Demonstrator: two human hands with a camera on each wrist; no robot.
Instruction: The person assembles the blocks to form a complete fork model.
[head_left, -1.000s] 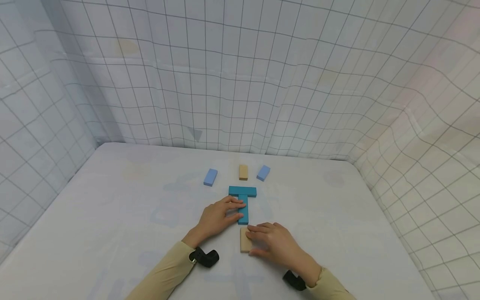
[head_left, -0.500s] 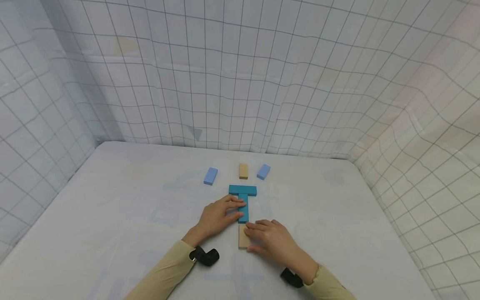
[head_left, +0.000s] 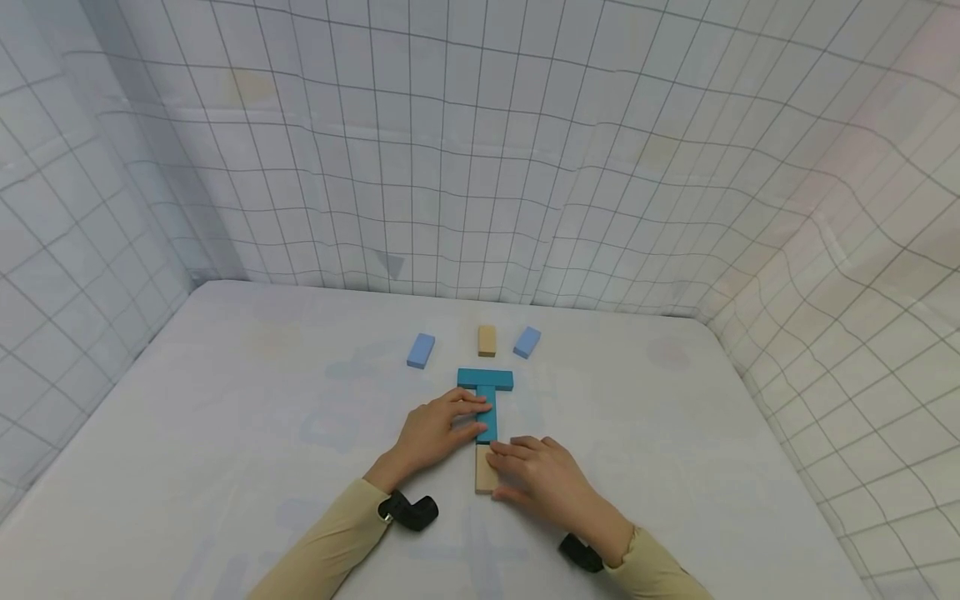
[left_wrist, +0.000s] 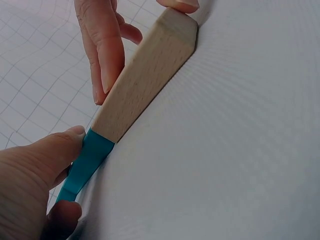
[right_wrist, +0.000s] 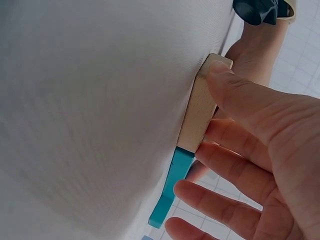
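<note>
Centre of the head view: you are working on a white table (head_left: 225,400) enclosed by gridded cloth walls (head_left: 480,150). Your left hand (head_left: 433,433) is steadying the teal T (head_left: 487,400) with curled fingers. Your right hand (head_left: 542,481) is pinching the tan block (head_left: 483,475), thumb at its near end, butting it against the T's stem. Likely light, rigid wood with smooth faces; best held by the long edges. Above the T are lying two blue blocks (head_left: 421,351) and a small tan block (head_left: 487,341). No legible writing is showing.
</note>
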